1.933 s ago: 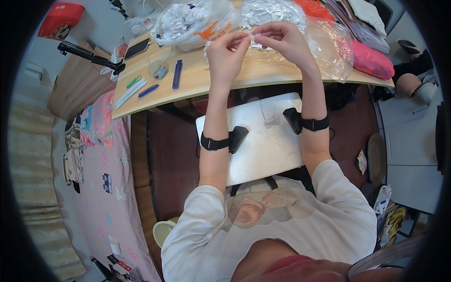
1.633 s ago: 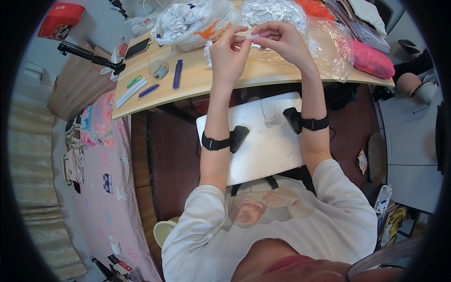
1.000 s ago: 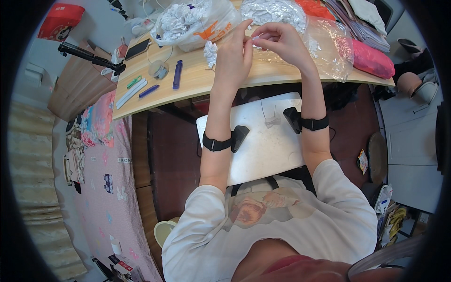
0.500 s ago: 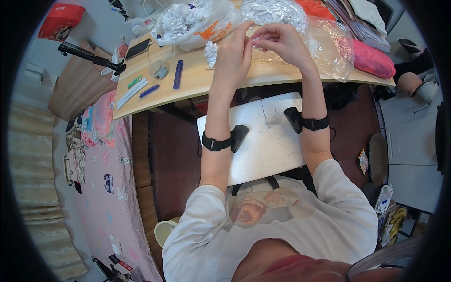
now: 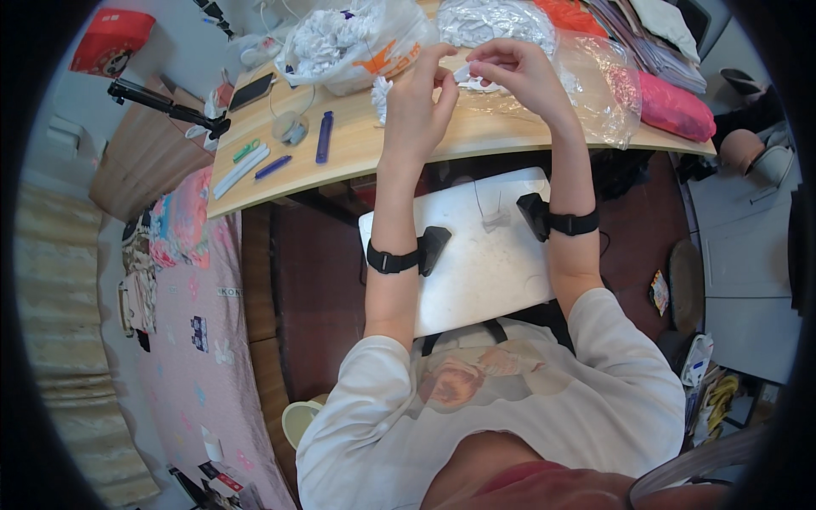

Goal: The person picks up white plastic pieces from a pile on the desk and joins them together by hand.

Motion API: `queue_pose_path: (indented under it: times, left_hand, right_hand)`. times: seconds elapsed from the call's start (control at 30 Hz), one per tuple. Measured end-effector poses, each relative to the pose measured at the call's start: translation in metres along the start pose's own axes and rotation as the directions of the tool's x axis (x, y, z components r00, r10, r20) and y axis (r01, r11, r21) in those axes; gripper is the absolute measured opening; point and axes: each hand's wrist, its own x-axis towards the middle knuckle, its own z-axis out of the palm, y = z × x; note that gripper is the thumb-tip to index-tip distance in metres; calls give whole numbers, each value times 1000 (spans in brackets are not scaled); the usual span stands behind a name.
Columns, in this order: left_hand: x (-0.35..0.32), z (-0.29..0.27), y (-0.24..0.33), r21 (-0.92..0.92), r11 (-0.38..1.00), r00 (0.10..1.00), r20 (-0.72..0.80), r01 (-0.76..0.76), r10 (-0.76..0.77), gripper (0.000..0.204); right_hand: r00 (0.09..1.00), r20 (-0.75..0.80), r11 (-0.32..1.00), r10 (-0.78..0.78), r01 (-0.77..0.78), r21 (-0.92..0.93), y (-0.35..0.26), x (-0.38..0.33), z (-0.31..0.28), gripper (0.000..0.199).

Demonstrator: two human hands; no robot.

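Over the far side of the wooden table, my two hands face each other with a small gap between them. My right hand pinches a small white piece between thumb and fingertips; its exact kind is too small to tell. My left hand is raised just left of it, fingers curved and thumb apart, with nothing visible in its grasp. Partly behind the left hand lies a crinkled white bunch. Beyond it stands a clear plastic bag filled with similar white crinkled pieces.
Left on the table are a phone, a round clear container, a purple tube, a blue pen, white sticks and small green scissors. Clear wrapping and a pink roll lie right. A white stool stands below.
My hands have drawn apart. The left thumb and fingers have parted from the white piece, which stays in my right fingertips.
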Motion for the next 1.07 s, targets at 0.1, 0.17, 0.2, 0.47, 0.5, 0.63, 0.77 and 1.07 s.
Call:
queue_pose_path:
  times: [0.1, 0.17, 0.2, 0.47, 0.5, 0.63, 0.77, 1.07]
  left_hand:
    - [1, 0, 0, -16, 1000, 1000, 13, -9, 9, 28]
    - [1, 0, 1, -29, 1000, 1000, 19, -2, 3, 27]
    - [0, 0, 1, -41, 999, 1000, 26, 5, -4, 27]
    - [1, 5, -3, -120, 990, 997, 6, 79, -79, 23]
    - [1, 6, -4, -138, 987, 996, 1, 88, -88, 22]
    - [1, 8, -2, -184, 975, 992, -17, 123, -128, 22]
    - [2, 11, 3, -166, 980, 992, -34, 114, -121, 20]
    - [4, 17, 3, -136, 989, 998, -5, 67, -68, 18]
  right_hand:
    - [1000, -15, 1000, -10, 10, 24, 2, -1, -1, 20]
    - [999, -31, 998, -28, 29, 48, 2, -1, -1, 20]
    - [1000, -19, 995, 0, 2, 96, -1, -1, -2, 19]
    - [998, -55, 987, 5, 3, 159, -3, -1, 0, 19]
    - [998, -65, 986, -4, 14, 165, -4, 0, 1, 19]
    - [999, -51, 989, 12, -4, 148, -3, -1, 1, 19]
    - [1000, -24, 990, 8, -4, 141, -3, 0, 0, 19]
    - [997, -51, 995, -52, 48, -84, -18, -6, -11, 20]
